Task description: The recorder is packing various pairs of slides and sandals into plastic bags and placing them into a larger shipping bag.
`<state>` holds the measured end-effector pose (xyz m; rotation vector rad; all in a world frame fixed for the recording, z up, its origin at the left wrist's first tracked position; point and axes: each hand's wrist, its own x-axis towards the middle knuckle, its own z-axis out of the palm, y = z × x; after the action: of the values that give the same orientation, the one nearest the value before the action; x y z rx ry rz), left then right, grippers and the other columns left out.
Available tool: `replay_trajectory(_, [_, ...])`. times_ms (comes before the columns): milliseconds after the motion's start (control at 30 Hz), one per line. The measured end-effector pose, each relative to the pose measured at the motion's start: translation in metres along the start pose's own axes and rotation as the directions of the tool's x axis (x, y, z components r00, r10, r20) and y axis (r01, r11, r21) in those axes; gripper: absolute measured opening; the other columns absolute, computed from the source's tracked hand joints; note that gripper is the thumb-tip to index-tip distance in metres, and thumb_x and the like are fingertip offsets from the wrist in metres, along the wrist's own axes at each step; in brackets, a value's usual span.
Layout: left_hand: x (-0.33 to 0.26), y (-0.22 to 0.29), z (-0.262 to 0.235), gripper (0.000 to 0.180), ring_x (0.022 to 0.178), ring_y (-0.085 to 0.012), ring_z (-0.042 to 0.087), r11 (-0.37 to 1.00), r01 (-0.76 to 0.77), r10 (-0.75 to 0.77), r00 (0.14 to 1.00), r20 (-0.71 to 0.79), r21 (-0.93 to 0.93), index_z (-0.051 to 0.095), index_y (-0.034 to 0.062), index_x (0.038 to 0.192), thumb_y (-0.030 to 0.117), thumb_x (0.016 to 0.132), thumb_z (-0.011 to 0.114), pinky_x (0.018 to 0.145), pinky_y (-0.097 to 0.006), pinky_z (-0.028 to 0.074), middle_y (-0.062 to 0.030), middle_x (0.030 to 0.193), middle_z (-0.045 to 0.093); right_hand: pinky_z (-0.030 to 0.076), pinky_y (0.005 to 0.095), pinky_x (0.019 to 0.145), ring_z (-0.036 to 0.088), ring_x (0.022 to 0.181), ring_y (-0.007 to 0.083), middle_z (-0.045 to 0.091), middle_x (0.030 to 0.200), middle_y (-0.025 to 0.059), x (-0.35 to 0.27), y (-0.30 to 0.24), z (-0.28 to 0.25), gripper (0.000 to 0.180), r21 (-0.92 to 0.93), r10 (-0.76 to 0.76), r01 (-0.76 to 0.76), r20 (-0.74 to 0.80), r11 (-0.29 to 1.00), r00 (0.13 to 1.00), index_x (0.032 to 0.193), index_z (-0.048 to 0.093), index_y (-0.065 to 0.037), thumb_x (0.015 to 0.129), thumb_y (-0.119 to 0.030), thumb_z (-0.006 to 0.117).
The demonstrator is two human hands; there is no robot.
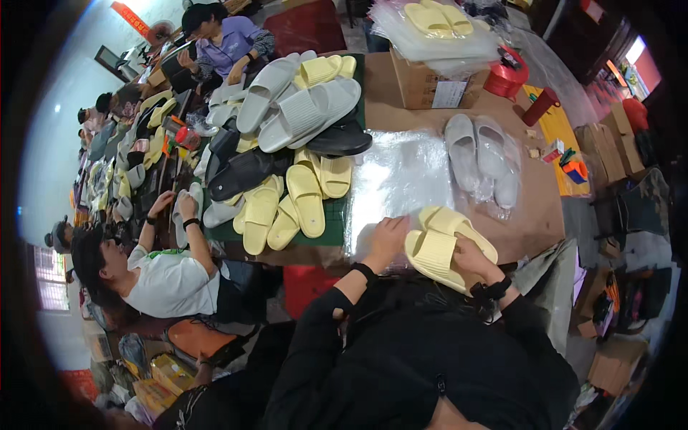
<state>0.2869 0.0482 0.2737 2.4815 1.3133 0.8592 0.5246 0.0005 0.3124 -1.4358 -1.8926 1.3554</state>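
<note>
My right hand [471,259] grips a pair of pale yellow slides [437,251] at the table's near edge. The two slides lie together, their ribbed straps facing up. Just left of them, my left hand [388,239] is closed with bent fingers at the near edge of a stack of clear plastic bags [401,172]. It appears to pinch the film there; its fingertips are partly hidden. A pair of grey slides [476,147] in clear plastic lies beyond my right hand.
Grey slides [308,115], black slides [247,172] and yellow slides [304,201] are heaped on a green mat at left. A cardboard box [437,82] stands behind the bags, near red twine [507,74]. A co-worker in white [172,283] handles a grey slide; another person [226,46] sits farther back.
</note>
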Motion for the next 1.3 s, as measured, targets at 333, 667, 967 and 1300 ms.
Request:
replay_trajectory(333, [0.006, 0.065, 0.000, 0.037, 0.105, -0.0288, 0.047, 0.992, -0.077, 0.085, 0.993, -0.086, 0.097, 0.057, 0.0150, 0.111, 0.013, 0.074, 0.056, 0.091, -0.045, 0.036, -0.0088, 0.113, 0.052, 0.034, 0.0478, 0.086, 0.043, 0.096, 0.0415, 0.046, 0.101, 0.0222, 0.028, 0.012, 0.020, 0.027, -0.612, -0.400, 0.166, -0.267, 0.773, 0.877, 0.083, 0.056, 0.003, 0.066, -0.017, 0.062])
replay_trajectory(667, [-0.009, 0.115, -0.004, 0.042, 0.105, -0.0310, 0.047, 0.998, -0.042, 0.040, 0.998, -0.056, -0.037, 0.055, 0.0138, 0.115, 0.008, 0.073, 0.057, 0.090, -0.041, 0.039, -0.0118, 0.113, 0.051, 0.034, 0.0462, 0.085, 0.044, 0.104, 0.0364, 0.053, 0.097, 0.0238, 0.112, -0.026, 0.037, 0.025, -0.624, -0.338, 0.036, -0.373, 0.781, 0.864, 0.082, 0.061, 0.001, 0.073, -0.020, 0.053])
replay_trajectory(967, [-0.064, 0.064, 0.043, 0.060, 0.091, -0.0374, 0.052, 0.723, 0.614, -0.620, 0.779, -0.096, 0.316, 0.031, 0.0049, 0.131, 0.005, 0.074, 0.050, 0.076, -0.045, 0.042, -0.0250, 0.114, 0.046, 0.035, 0.0431, 0.092, 0.040, 0.114, 0.0395, 0.039, 0.125, 0.0263, 0.048, 0.029, 0.037, 0.069, -0.488, -0.305, 0.234, -0.071, 0.841, 0.950, 0.133, 0.032, -0.009, 0.070, -0.016, 0.059])
replay_trajectory(1300, [-0.002, 0.092, 0.036, 0.056, 0.073, -0.0202, 0.059, -0.053, 0.545, -0.706, 0.573, 0.417, -0.837, 0.023, 0.0058, 0.136, -0.005, 0.083, 0.036, 0.065, -0.029, 0.049, -0.0155, 0.093, 0.059, 0.047, 0.0263, 0.057, 0.061, 0.071, 0.0175, 0.062, 0.087, 0.0141, -0.001, 0.052, -0.037, 0.051, 0.284, 0.144, -0.427, 0.665, 0.858, 0.733, 0.107, 0.049, 0.000, 0.092, -0.046, 0.034])
